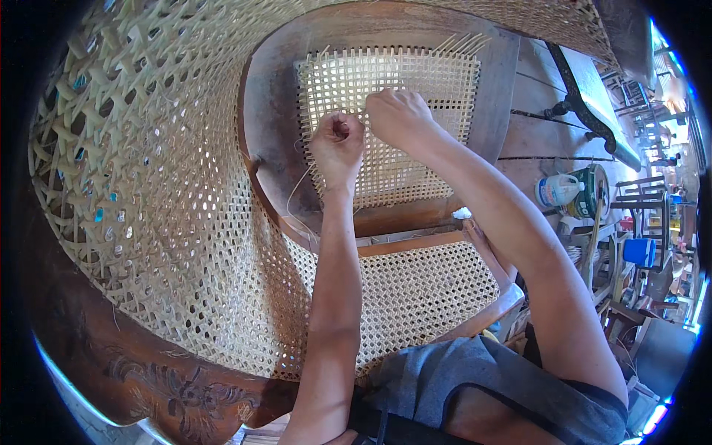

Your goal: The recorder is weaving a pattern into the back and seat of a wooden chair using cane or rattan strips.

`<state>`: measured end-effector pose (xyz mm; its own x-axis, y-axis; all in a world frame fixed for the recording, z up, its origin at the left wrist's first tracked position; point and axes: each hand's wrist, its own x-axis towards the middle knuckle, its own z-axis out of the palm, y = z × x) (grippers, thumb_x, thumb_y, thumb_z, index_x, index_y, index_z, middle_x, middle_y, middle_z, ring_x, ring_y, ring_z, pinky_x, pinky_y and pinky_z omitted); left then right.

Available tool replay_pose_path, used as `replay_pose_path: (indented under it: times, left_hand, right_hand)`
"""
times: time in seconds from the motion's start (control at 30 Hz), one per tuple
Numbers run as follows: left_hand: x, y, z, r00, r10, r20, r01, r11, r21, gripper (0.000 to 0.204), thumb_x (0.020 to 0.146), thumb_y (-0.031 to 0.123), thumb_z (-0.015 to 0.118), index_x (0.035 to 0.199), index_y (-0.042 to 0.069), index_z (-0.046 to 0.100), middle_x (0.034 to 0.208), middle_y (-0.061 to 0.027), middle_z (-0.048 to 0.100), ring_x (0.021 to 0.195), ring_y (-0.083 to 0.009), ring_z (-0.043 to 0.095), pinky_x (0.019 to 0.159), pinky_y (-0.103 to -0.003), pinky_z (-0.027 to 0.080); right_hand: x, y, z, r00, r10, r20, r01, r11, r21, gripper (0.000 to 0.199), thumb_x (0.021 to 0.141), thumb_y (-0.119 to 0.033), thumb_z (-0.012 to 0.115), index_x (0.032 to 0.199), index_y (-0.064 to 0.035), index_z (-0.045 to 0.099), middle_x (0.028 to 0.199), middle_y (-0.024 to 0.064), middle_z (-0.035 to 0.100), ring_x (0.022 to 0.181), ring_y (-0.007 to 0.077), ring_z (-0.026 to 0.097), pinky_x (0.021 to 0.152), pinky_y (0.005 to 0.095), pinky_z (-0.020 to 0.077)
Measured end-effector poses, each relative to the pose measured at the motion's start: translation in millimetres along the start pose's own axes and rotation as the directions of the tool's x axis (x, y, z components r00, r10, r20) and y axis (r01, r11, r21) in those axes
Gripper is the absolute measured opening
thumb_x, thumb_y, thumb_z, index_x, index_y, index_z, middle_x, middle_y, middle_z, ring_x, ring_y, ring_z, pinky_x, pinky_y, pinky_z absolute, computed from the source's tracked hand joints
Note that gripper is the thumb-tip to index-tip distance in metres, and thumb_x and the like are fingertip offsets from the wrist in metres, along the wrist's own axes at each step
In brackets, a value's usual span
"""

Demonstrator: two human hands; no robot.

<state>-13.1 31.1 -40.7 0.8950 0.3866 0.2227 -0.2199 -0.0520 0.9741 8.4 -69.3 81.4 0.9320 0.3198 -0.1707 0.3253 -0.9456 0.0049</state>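
Observation:
A dark wooden chair seat frame lies in front of me with a pale woven cane panel stretched across its opening. My left hand is closed in a fist over the panel's left part, pinching a thin cane strand that loops down over the frame's left edge. My right hand rests just right of it, fingers curled down onto the weave and pinching the same area. Loose strand ends stick up at the panel's far right corner.
A big curved woven cane panel in a carved dark wood frame fills the left side. Another caned seat sits below the hands. On the right are a white plastic jug, a tin can, a blue container and stacked wooden furniture.

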Motion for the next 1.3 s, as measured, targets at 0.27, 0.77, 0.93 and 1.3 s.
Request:
replay_pose_path:
  times: [0.27,0.77,0.93,1.3]
  left_hand:
    - [0.1,4.8,2.8,0.995,0.077,-0.063,-0.065,0.982,0.177,0.009,0.087,0.006,0.064,0.08,0.0,0.062,0.065,0.0023,0.058,0.06,-0.0025,0.049,0.054,-0.02,0.041]
    - [-3.9,4.1,8.3,0.996,0.081,0.024,-0.082,0.996,0.034,0.011,0.08,0.013,0.073,0.087,0.006,0.07,0.083,-0.0088,0.063,0.061,-0.0186,0.061,0.06,-0.033,0.051]
    - [-6.9,-1.7,5.0,0.976,0.216,-0.012,-0.2,0.922,0.331,0.014,0.079,0.01,0.072,0.093,0.008,0.07,0.091,-0.009,0.057,0.07,-0.0172,0.058,0.059,-0.032,0.05]
    - [-8.3,-5.7,-3.2,0.891,0.454,0.034,-0.428,0.811,0.399,0.019,0.082,0.005,0.065,0.102,0.004,0.063,0.082,-0.0081,0.055,0.067,-0.0184,0.051,0.062,-0.033,0.046]
  right_hand:
    - [2.5,-6.9,-0.4,1.0,-0.014,0.013,0.014,1.0,-0.008,0.019,0.089,-0.011,0.055,0.096,-0.0043,0.071,0.1,0.0148,0.07,0.097,0.0297,0.068,0.081,0.0398,0.0549]
    - [8.9,12.4,0.0,1.0,0.029,-0.008,-0.03,1.0,-0.01,0.017,0.087,-0.014,0.059,0.094,-0.0067,0.073,0.099,0.0129,0.072,0.096,0.0258,0.07,0.08,0.0373,0.0552]
    - [0.0,37.9,-24.6,0.991,0.124,0.046,-0.118,0.986,-0.121,0.024,0.09,-0.025,0.057,0.087,-0.0066,0.073,0.091,0.0132,0.072,0.09,0.0292,0.07,0.079,0.0419,0.0541]
    - [-15.1,65.1,24.0,0.93,-0.129,-0.344,0.338,0.666,0.665,0.045,0.095,-0.047,0.055,0.092,-0.0035,0.065,0.076,0.0121,0.068,0.068,0.0283,0.066,0.069,0.0405,0.0528]
